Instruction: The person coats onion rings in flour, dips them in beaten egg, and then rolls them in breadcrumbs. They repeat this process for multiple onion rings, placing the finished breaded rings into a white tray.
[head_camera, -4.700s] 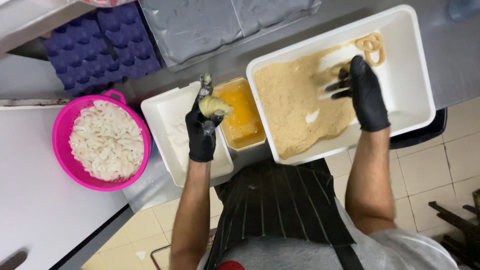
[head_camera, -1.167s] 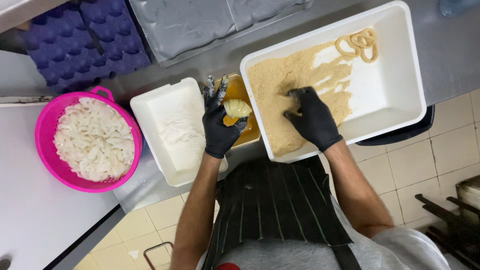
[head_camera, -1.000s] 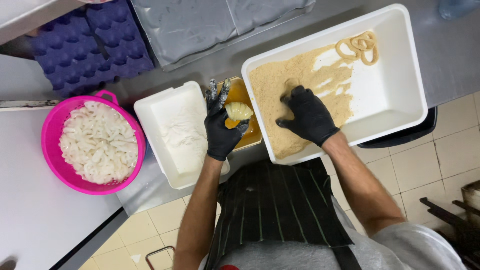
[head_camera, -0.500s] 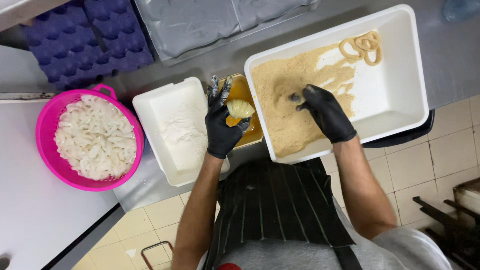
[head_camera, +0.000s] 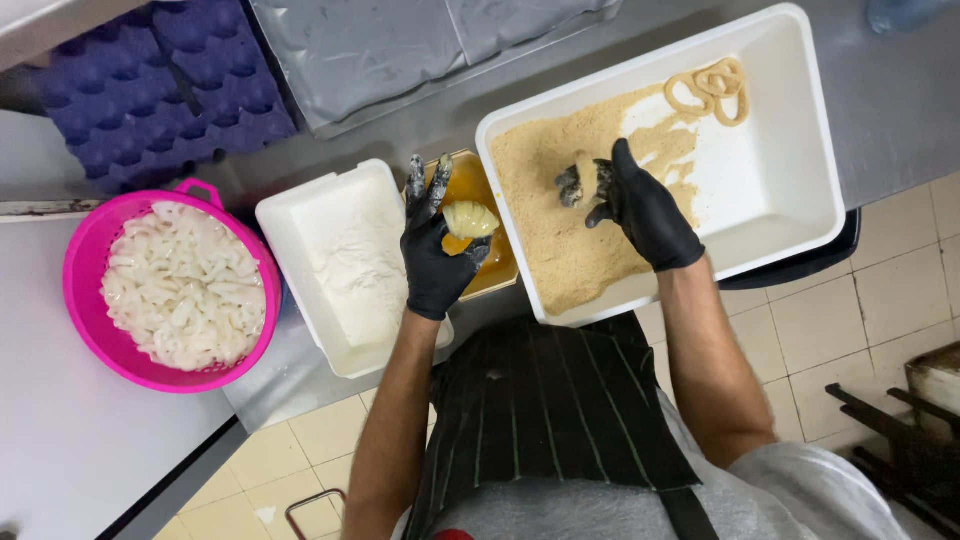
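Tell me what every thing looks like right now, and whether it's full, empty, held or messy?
left hand: gloved, holding a wet ring
wet ring: yellow, over the egg tub
egg tub: holds orange liquid
right hand: gloved, crumb-coated fingers pinching a ring
crumb tray: part covered
breaded rings: finished, in a corner
flour tray: thin layer
pink colander: full of raw rings
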